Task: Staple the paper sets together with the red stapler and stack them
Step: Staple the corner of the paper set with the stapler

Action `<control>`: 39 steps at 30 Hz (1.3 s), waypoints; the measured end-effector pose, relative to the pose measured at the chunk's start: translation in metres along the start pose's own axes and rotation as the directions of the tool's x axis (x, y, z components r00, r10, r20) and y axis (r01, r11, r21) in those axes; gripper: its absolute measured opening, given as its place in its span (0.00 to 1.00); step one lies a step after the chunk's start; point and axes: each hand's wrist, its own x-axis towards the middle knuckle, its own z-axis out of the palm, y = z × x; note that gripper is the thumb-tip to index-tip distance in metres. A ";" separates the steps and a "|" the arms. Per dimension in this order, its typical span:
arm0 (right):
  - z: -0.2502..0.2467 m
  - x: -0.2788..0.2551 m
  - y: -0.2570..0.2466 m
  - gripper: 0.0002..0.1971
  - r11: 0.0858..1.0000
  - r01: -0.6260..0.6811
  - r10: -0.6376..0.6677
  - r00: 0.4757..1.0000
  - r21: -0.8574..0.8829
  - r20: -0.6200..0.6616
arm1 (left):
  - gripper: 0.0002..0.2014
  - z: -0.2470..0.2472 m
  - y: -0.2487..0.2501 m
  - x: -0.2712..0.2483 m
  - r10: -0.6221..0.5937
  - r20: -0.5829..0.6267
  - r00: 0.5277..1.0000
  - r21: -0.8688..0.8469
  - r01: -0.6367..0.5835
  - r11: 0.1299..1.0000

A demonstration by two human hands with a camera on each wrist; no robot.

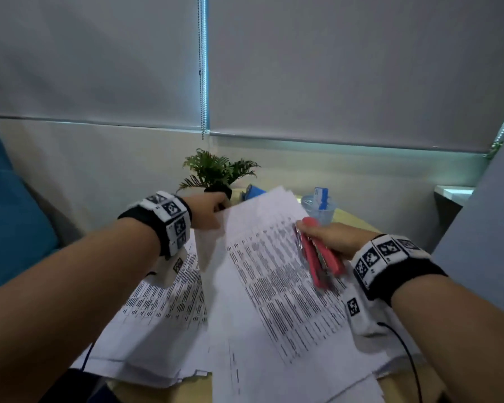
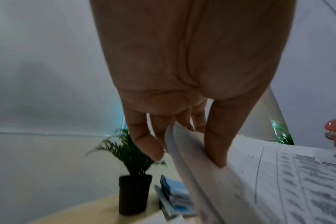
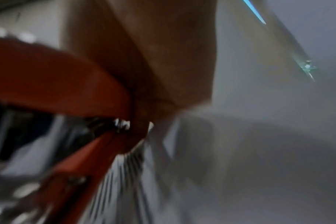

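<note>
A set of printed paper sheets (image 1: 274,286) is lifted at a slant over the desk. My left hand (image 1: 213,210) pinches its far left corner; in the left wrist view the thumb lies on top of the paper set (image 2: 259,174) and the fingers (image 2: 148,145) curl beneath its edge. My right hand (image 1: 329,238) grips the red stapler (image 1: 317,253) above the right side of the top sheet, nose pointing away. The right wrist view is blurred and shows the red stapler (image 3: 58,84) against the palm. More printed sheets (image 1: 157,315) lie on the desk at the left.
A small potted plant (image 1: 216,175) stands at the back of the wooden desk (image 1: 358,222), with blue booklets (image 2: 178,195) beside it. A clear plastic cup (image 1: 320,207) holding a blue item sits behind the papers. Grey blinds and a partition close off the back.
</note>
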 end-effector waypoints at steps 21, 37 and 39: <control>0.093 0.032 -0.010 0.33 0.709 0.043 0.079 0.987 -0.704 0.139 | 0.18 0.094 -0.016 0.022 0.083 0.281 0.956 0.071 -0.107 0.992; 0.125 0.045 -0.022 0.26 0.705 0.035 0.069 0.991 -0.708 0.118 | 0.22 0.104 -0.021 0.023 0.148 0.343 0.928 -0.029 -0.147 0.989; 0.124 0.044 -0.023 0.26 0.697 0.043 0.048 0.993 -0.715 0.107 | 0.22 0.105 -0.021 0.024 0.156 0.347 0.925 -0.033 -0.154 0.987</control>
